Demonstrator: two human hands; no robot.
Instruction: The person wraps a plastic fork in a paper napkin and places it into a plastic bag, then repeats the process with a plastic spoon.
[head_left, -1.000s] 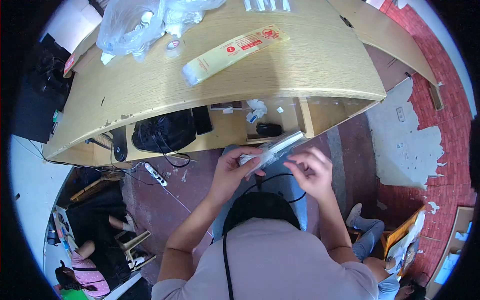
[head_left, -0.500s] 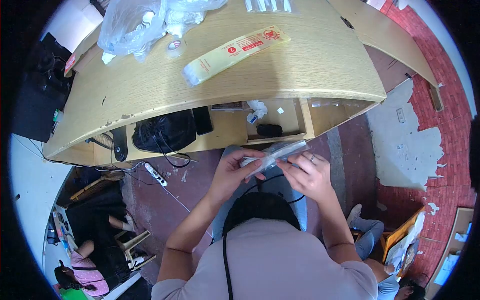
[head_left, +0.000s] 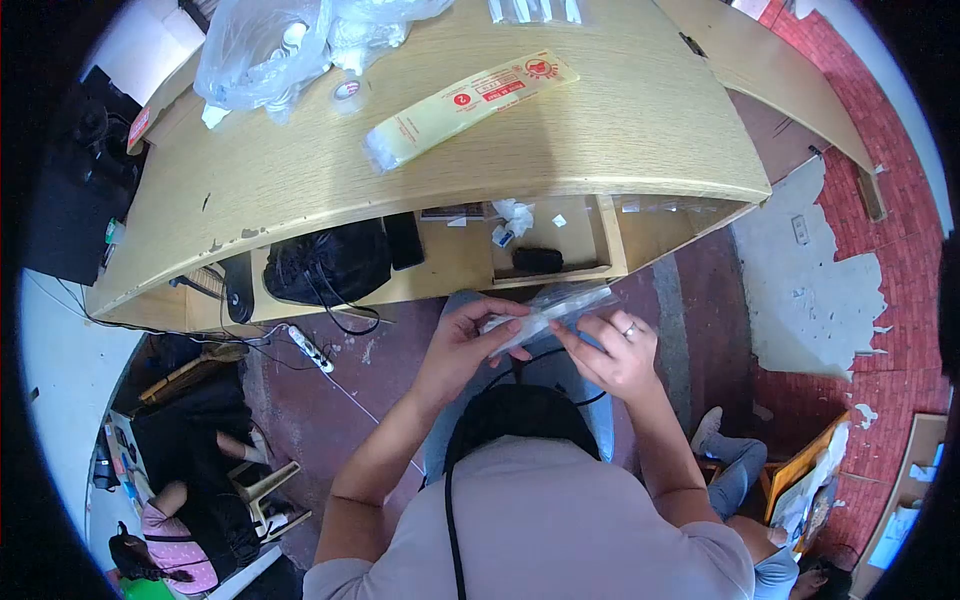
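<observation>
A clear plastic packet (head_left: 572, 303) with something whitish inside is held tilted just in front of the desk's drawer. My left hand (head_left: 462, 345) pinches its left end between thumb and fingers. Against the packet's lower edge, near the middle, press the curled fingers of my right hand (head_left: 618, 358), which wears a ring. What exactly lies inside the packet cannot be made out.
On the desk (head_left: 640, 120) lie a long yellow printed packet (head_left: 470, 108), a tape roll (head_left: 347, 93) and a plastic bag (head_left: 262, 60). The open drawer holds a black pouch (head_left: 330, 265), a phone (head_left: 404, 241) and a black case (head_left: 537, 261). Two people sit behind, left and right.
My right hand has shifted slightly along the packet and turned a little. A small white scrap now shows in the drawer, right of the phone. My left hand stays in place.
</observation>
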